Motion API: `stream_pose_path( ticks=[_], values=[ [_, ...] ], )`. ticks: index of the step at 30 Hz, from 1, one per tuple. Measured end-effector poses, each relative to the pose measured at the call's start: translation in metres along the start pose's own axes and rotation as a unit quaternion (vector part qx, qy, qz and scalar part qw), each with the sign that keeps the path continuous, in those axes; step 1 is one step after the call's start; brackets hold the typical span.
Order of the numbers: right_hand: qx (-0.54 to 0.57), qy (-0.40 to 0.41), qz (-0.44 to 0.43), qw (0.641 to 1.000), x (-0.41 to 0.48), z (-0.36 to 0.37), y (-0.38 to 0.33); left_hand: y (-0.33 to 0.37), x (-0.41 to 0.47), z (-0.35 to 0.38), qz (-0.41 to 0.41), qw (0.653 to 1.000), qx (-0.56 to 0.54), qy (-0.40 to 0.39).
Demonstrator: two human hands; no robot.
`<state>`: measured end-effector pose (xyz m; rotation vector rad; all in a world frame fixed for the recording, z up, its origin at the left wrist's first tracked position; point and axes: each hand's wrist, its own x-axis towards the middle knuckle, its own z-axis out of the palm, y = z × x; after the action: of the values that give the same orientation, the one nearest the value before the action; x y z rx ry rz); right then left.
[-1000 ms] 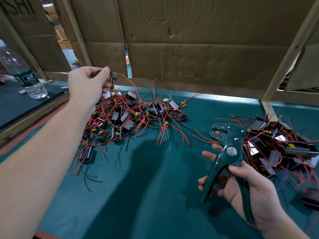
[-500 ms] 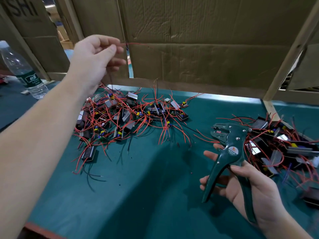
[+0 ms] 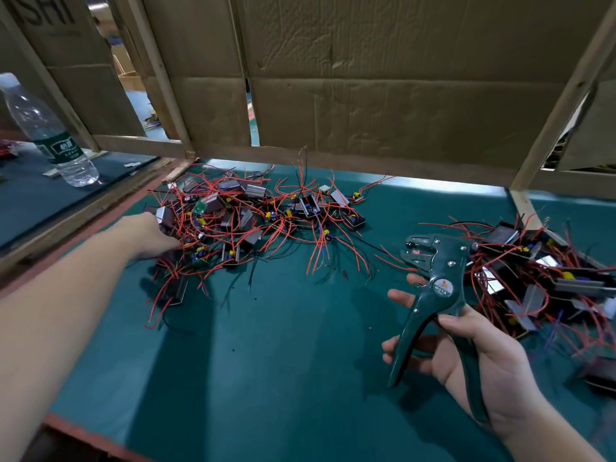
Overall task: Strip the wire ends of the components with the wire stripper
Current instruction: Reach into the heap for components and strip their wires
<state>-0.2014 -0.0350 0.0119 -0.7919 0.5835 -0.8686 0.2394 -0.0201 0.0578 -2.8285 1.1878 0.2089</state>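
A tangled pile of small black-and-silver components with red wires (image 3: 260, 221) lies on the green mat at the back left. My left hand (image 3: 150, 235) reaches into the pile's left edge, its fingers and thumb curled round one silver-faced component (image 3: 165, 216); wires partly hide the fingertips. My right hand (image 3: 473, 355) holds a dark green wire stripper (image 3: 433, 288) by its handles, jaws pointing up and left, handles spread. Nothing sits in the jaws. A second heap of components (image 3: 540, 275) lies at the right, behind the stripper.
Cardboard panels in a wooden frame (image 3: 366, 95) wall off the back of the green mat (image 3: 266, 345). A plastic water bottle (image 3: 50, 138) stands on the neighbouring table at far left. Tiny bits of insulation dot the mat. The table's red front edge (image 3: 83, 435) runs at lower left.
My left hand, raised high and pulling a red wire half a second ago, has dropped into the pile's left edge. The right hand and stripper have barely moved.
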Motion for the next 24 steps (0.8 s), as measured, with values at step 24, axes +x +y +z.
stream_pose_path(
  ticks=[24],
  values=[
    [0.01, 0.008, -0.01, 1.0, 0.001, -0.004, 0.001, 0.078, -0.036, -0.088, 0.168, 0.806, -0.513, 0.243]
  ],
)
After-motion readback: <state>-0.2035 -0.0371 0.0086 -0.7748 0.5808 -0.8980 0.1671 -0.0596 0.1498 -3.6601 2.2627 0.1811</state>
